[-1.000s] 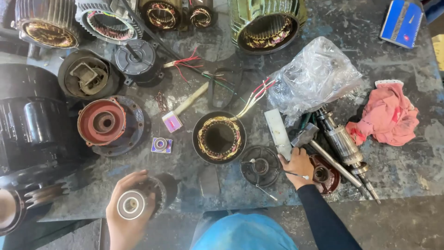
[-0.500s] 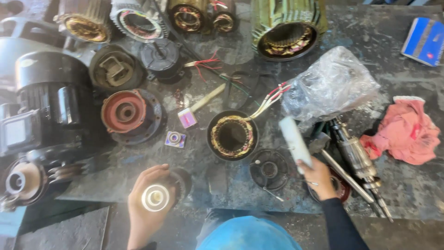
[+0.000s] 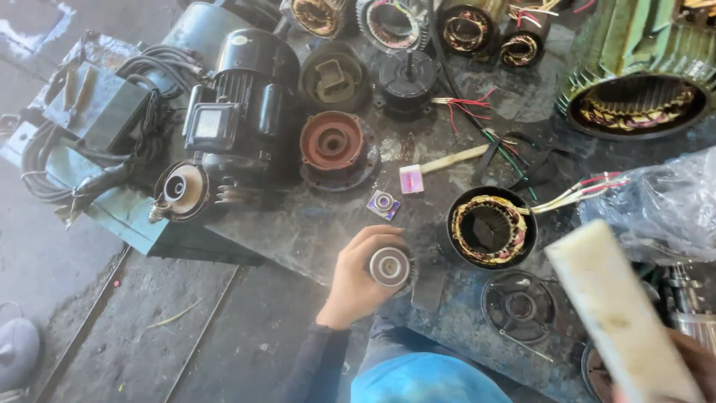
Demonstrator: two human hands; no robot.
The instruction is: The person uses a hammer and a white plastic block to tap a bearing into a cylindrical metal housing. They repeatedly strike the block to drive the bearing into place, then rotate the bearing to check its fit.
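Note:
My left hand (image 3: 356, 282) is wrapped around a small round metal rotor part (image 3: 391, 266) at the near edge of the workbench (image 3: 313, 224). My right hand (image 3: 690, 366), at the bottom right corner, grips a long pale flat block (image 3: 619, 313) raised close to the camera and tilted up to the left. Between the hands sits a black motor stator with copper windings (image 3: 491, 227), white and red wires running from it to the right. A black end cover (image 3: 519, 306) lies just below the stator.
A large black motor (image 3: 242, 104) stands at left beside a red end cover (image 3: 332, 145). Several stators line the far edge, a green one (image 3: 634, 89) at right. A small mallet (image 3: 440, 166), a square bearing box (image 3: 383, 203) and a plastic bag (image 3: 664, 205) lie around.
My right hand has lifted the pale block off the bench, up towards the camera. The view has swung left and closer. My left hand still holds the round part.

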